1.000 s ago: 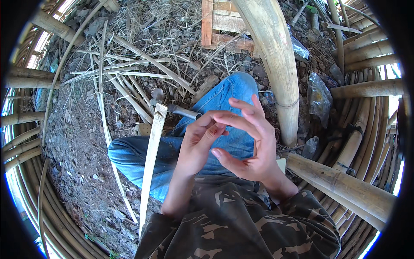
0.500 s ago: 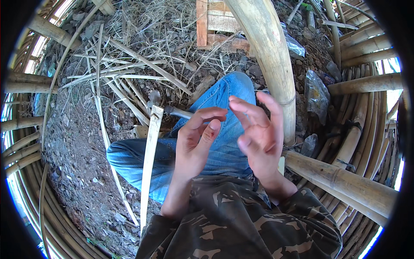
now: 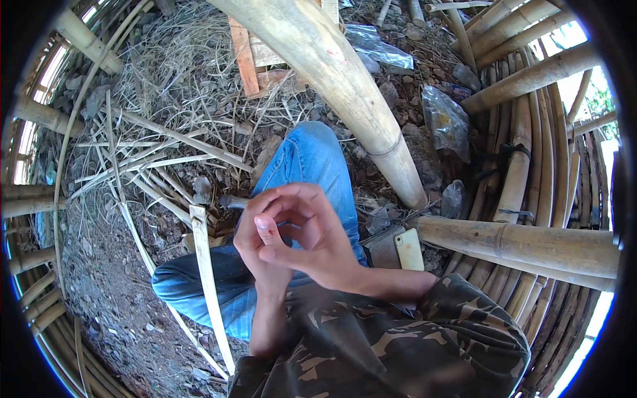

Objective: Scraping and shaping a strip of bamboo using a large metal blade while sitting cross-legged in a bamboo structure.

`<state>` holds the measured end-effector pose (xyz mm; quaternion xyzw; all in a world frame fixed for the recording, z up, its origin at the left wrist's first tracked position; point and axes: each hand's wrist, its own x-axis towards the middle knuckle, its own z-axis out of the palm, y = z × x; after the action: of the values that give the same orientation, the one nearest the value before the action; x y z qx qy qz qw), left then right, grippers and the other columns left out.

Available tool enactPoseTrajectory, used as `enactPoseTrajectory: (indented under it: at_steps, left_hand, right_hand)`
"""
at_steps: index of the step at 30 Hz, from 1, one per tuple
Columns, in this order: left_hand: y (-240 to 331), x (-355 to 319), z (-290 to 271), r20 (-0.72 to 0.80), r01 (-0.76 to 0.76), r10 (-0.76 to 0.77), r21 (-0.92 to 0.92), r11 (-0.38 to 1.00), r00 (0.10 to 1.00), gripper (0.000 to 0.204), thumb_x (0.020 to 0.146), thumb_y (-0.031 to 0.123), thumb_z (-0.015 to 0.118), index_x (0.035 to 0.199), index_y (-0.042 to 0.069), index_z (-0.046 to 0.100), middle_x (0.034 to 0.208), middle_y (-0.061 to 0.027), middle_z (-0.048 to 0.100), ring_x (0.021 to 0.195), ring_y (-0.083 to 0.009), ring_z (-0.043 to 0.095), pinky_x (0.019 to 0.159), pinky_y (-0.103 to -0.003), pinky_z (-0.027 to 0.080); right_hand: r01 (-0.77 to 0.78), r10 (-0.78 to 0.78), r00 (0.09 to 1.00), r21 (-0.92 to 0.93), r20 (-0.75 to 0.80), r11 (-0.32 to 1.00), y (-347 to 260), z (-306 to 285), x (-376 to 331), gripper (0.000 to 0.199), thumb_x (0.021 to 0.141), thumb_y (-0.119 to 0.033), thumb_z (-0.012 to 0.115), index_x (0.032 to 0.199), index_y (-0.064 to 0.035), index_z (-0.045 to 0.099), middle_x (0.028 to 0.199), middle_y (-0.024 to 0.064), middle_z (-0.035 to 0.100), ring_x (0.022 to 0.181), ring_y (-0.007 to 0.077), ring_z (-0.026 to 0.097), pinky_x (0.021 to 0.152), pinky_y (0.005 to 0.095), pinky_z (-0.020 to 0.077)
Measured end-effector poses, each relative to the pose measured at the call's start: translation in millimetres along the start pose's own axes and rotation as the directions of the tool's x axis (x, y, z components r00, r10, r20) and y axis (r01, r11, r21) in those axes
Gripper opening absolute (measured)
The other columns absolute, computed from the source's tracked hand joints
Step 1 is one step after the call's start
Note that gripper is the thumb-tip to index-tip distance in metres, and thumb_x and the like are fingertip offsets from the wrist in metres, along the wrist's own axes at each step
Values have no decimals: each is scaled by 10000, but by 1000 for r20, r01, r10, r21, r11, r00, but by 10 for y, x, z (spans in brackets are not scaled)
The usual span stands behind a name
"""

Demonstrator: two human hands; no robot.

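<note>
My left hand point(image 3: 247, 242) is raised above my lap, its thumb upright with a small red spot. Its other fingers are partly covered by my right hand point(image 3: 325, 242). The right fingers curl loosely over the left ones, and the right thumb rests against the base of the left thumb. No tool or material shows in either hand. Left of the hands, a flat pale bamboo strip point(image 3: 210, 292) lies across my jeans point(image 3: 308, 156). Behind the hands, part of a grey metal bar point(image 3: 233, 201) shows, the rest hidden.
A thick bamboo pole point(image 3: 332, 66) slants across the front. A phone point(image 3: 409, 249) lies to the right beside a horizontal bamboo pole point(image 3: 517, 245). Thin split strips point(image 3: 166, 139) litter the ground at left. Clear plastic bags point(image 3: 446, 126) and a wooden frame point(image 3: 244, 56) lie farther out.
My right hand has moved left and curled over my left hand; before, the two were apart with fingers spread. The view has shifted, and the phone now shows more fully.
</note>
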<state>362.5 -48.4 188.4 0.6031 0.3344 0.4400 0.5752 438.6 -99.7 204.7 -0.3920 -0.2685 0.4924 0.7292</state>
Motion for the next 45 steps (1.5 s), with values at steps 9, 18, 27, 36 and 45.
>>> enactPoseTrajectory:
  at_steps: [9,18,27,36,45]
  left_hand:
    - [-138,-53,50,-84,0,17,195,981,996,535,1013,434,377,1073,-42,614,842,-90,674,716,-144,635,614,-265,496]
    - [-171,-77,79,-93,-8,14,64,998,996,424,1024,296,377,1038,-49,623,905,-92,670,762,-150,641,638,-268,496]
    - [82,-81,173,-149,59,-28,209,976,988,412,1015,268,372,1030,-52,631,920,-100,671,764,-161,648,645,-278,504]
    - [-53,-80,77,-130,-43,70,197,979,989,488,1033,276,306,1001,-75,644,956,-110,669,814,-185,660,695,-294,514]
    - [-95,-141,2,-94,-19,40,212,977,995,486,1035,268,310,982,-77,648,949,-108,667,778,-183,655,670,-289,498]
  right_hand:
    - [220,-220,975,-137,10,966,139,22,-19,632,786,15,740,1296,-60,373,1053,87,537,1011,153,537,876,314,456]
    - [256,-259,966,-144,-1,956,110,51,5,529,823,-42,732,1259,-50,432,1036,73,601,963,136,601,800,303,513]
    - [378,-381,924,-233,30,896,184,63,-1,571,803,2,736,1272,-41,412,1064,140,599,952,169,623,795,308,520]
    - [387,-390,920,-275,44,880,143,75,3,561,783,57,730,1246,-23,423,1077,173,603,963,181,632,776,302,531]
    - [426,-421,904,-268,79,864,127,63,-7,587,780,50,739,1266,-9,416,1045,166,623,940,178,638,760,302,536]
